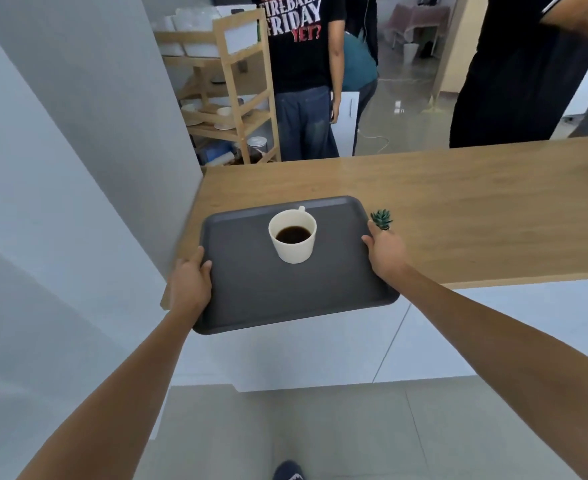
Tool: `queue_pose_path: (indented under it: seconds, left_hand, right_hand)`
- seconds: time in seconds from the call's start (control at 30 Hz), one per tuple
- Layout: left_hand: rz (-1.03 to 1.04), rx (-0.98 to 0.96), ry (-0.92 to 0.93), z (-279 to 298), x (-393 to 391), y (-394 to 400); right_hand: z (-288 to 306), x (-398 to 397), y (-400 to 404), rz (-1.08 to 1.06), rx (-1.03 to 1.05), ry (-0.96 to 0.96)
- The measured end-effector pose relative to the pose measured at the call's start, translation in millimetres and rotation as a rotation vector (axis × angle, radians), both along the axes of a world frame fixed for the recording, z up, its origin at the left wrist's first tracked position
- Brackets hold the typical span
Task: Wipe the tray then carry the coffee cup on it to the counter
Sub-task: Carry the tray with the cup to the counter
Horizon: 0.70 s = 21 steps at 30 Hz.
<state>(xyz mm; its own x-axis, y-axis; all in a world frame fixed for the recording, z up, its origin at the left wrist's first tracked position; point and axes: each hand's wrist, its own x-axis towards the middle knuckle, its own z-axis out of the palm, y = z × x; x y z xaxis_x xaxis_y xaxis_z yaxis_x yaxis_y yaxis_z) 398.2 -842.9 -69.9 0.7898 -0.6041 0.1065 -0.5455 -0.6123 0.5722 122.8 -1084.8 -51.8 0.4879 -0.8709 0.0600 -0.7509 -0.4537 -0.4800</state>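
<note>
A dark grey tray (251, 292) is held level, its far half over the wooden counter (458, 209) and its near half past the counter's front edge. A white cup (294, 251) with black coffee stands upright on the tray's far middle, handle pointing away. My left hand (190, 284) grips the tray's left rim, thumb on top. My right hand (384, 249) grips the right rim the same way.
A small green succulent (381, 219) sits on the counter just beyond my right hand. A grey-white wall (78, 168) closes the left side. Two people (303, 81) stand behind the counter, beside a wooden shelf (230, 98) with dishes.
</note>
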Motion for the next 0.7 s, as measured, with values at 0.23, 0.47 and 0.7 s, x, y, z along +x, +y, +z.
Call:
queue_pose_path:
  seconds: [0.23,0.47,0.7]
  left_hand:
    - [-0.093,0.04,0.0,-28,32,-39]
    - [-0.048,0.075,0.051,-56,50,-68]
    - [-0.009,0.118,0.069,-80,57,-82]
  right_hand:
    - [-36,16,-16,-0.087,0.042,0.027]
    - [-71,38,-42,-0.099,0.039,0.111]
    - [-91,48,-56,-0.1,0.104,0.116]
